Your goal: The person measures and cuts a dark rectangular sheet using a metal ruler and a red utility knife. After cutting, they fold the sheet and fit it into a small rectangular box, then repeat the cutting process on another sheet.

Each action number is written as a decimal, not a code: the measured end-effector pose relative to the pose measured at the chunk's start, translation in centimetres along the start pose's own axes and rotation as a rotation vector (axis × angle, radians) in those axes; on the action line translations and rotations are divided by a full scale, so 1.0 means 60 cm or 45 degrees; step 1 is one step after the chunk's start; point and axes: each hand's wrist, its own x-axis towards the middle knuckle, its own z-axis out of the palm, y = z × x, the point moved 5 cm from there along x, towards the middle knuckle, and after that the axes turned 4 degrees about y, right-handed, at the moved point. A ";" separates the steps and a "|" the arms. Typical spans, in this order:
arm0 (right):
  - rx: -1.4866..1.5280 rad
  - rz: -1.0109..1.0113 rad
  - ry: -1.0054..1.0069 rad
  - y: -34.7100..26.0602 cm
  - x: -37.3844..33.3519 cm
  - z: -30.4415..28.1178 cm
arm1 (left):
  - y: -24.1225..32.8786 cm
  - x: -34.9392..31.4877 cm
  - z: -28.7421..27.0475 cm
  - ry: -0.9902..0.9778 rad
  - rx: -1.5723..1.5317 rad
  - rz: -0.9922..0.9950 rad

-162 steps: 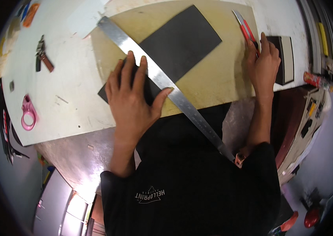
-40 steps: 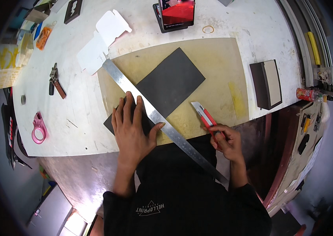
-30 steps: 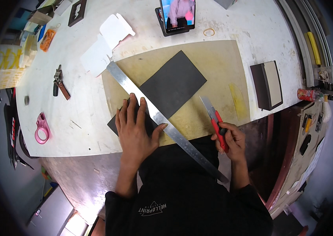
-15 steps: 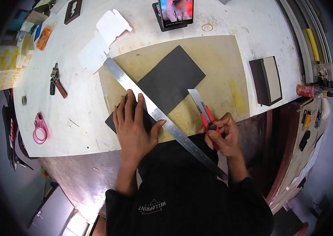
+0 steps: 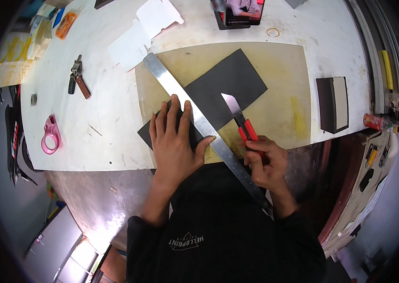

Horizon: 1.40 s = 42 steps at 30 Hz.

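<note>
My left hand (image 5: 173, 144) lies flat with its fingers spread over a dark grey sheet (image 5: 230, 87), its thumb on a long steel ruler (image 5: 199, 118). The ruler crosses the sheet on a slant, and its lower end sticks out past the table's front edge towards my body. In my right hand (image 5: 269, 162) is a red utility knife (image 5: 246, 129), its wide blade out and pointing up and left over the sheet's lower right part. Whether the blade touches the sheet I cannot tell. Under the sheet is a yellowish cutting mat (image 5: 282, 66).
A dark box with a pale face (image 5: 334, 104) stands right of the mat. Leftward lie a pink tape dispenser (image 5: 50, 137) and a hand tool with a brown handle (image 5: 78, 78). A white cut-out card (image 5: 128, 49) and a phone on a stand (image 5: 242, 12) are at the back.
The view has shifted, so the table things appear farther right. My right hand has turned the knife and brought its blade left over the sheet. My left hand stays pressed on sheet and ruler.
</note>
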 end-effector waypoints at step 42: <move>-0.650 -0.092 -0.295 -0.032 0.086 0.121 | -0.011 -0.002 0.005 0.027 -0.057 -0.022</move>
